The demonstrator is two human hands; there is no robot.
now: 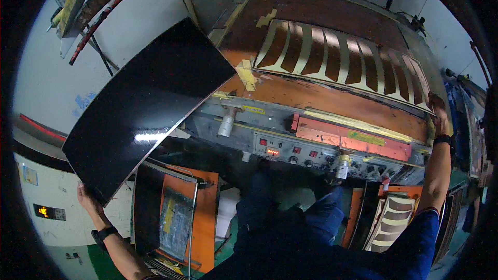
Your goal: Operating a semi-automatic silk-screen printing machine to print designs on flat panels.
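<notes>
At the lower left, my left hand (91, 200) grips the bottom corner of a large glossy black sheet (150, 93). The sheet is raised and tilted, its upper end near the left side of the machine bed. Far to the right, my right hand (440, 116) is at the near right corner of a flat patterned sheet (332, 59), its fingers closed at the edge. That sheet has cream and brown curved stripes and lies on the brown bed (332, 8). My fingertips there are partly dark and hard to make out.
A control panel (311, 158) with knobs and a red display runs along the machine's front, below a red bar (353, 140). Striped sheets (393, 220) stand low at the right. An orange board (206, 212) stands low at the left. Rails (98, 10) jut out upper left.
</notes>
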